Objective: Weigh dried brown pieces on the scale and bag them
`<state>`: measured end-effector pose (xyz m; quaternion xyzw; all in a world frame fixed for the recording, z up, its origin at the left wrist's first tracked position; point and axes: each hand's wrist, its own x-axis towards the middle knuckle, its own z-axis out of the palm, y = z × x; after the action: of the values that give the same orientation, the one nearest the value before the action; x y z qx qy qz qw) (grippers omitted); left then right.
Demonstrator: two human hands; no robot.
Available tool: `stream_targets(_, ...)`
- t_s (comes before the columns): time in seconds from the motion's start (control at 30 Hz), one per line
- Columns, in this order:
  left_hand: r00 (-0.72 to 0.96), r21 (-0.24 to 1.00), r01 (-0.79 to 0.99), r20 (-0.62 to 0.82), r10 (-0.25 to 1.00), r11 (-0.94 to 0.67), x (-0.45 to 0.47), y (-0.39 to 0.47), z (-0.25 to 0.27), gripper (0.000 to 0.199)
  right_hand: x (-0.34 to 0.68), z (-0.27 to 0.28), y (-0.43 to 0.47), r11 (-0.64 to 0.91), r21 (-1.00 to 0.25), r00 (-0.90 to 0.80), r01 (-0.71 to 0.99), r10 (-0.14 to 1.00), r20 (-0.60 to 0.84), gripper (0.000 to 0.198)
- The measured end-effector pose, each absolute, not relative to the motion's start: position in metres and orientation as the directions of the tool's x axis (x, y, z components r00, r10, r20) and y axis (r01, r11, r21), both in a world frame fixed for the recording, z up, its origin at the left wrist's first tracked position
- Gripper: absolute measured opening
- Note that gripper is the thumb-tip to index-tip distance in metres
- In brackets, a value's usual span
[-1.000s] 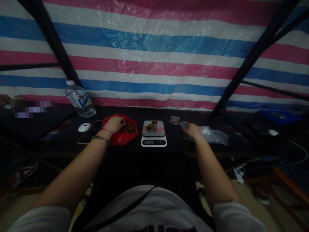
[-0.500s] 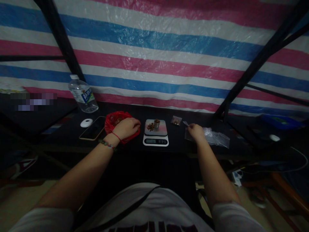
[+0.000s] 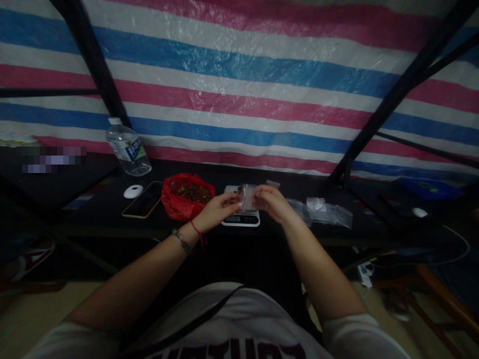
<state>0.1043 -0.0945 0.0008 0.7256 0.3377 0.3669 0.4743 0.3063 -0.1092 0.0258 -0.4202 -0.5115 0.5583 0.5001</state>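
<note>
Small clear bag (image 3: pixel 247 196): being held up between both hands, just above the scale and over the middle of the table's front edge; apparently held there so its mouth can be worked over the weighing spot.
Left hand (image 3: pixel 219 211): pinching the bag's left edge with its fingertips.
Right hand (image 3: pixel 272 202): pinching the bag's right edge, thumb and fingers closing on the plastic.
Scale (image 3: pixel 240 218): sitting near the front edge, centre, largely hidden behind the hands; its display is showing but cannot be read.
Red bag (image 3: pixel 186 198): lying open just left of the scale, brown pieces showing inside, within the left hand's reach.
Spare clear bags (image 3: pixel 325 211): lying loose to the right of the scale, within the right hand's reach.
Phone (image 3: pixel 143 199): lying flat beside the red bag, toward the left.
Water bottle (image 3: pixel 127 147): standing at the back left edge; blue label, lettering too small to read.
Shirt (image 3: pixel 232 329): bearing dark lettering, cut off and unreadable.
</note>
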Motion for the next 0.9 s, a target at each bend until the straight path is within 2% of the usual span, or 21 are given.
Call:
stream_targets(0.1,0.522,0.960,0.143,0.132,0.842,-0.239,0.103,-0.097,0.001,0.033,0.292,0.021,-0.114,-0.009,-0.994,-0.205,-0.112,0.979,0.015,0.013)
stream_targets(0.27,0.511,0.990,0.077,0.062,0.857,-0.118,0.089,-0.101,0.005,0.037,0.284,0.014,-0.114,-0.016,-0.998,-0.197,-0.065,0.980,-0.003,0.013)
stream_targets(0.47,0.546,0.968,0.161,0.073,0.834,-0.191,0.079,-0.101,-0.003,0.025,0.271,0.007,-0.114,-0.026,-0.999,-0.215,0.021,0.976,-0.030,0.020)
stream_targets(0.53,0.491,0.966,0.169,0.088,0.867,-0.194,0.078,-0.100,-0.006,0.021,0.274,0.003,-0.109,0.040,-0.997,-0.181,0.065,0.983,0.027,0.025)
stream_targets(0.6,0.427,0.968,0.169,0.097,0.899,-0.184,0.077,-0.097,-0.008,0.018,0.281,0.001,-0.104,0.170,-0.970,-0.050,0.176,0.985,0.163,0.028)
stream_targets(0.67,0.366,0.972,0.175,0.084,0.927,-0.158,0.077,-0.096,-0.008,0.016,0.286,0.003,-0.103,0.307,-0.883,0.118,0.356,0.922,0.369,0.024)
stream_targets(0.73,0.307,0.976,0.176,0.069,0.949,-0.128,0.077,-0.095,-0.008,0.017,0.285,0.006,-0.108,0.383,-0.781,0.184,0.494,0.831,0.524,0.021)
stream_targets(0.8,0.263,0.978,0.171,0.074,0.962,-0.122,0.077,-0.097,-0.007,0.019,0.275,0.010,-0.117,0.434,-0.733,0.107,0.524,0.820,0.562,0.023)
stream_targets(0.9,0.253,0.956,0.208,0.151,0.956,-0.206,0.080,-0.102,-0.006,0.020,0.253,0.009,-0.131,0.479,-0.736,-0.098,0.478,0.862,0.497,0.039)
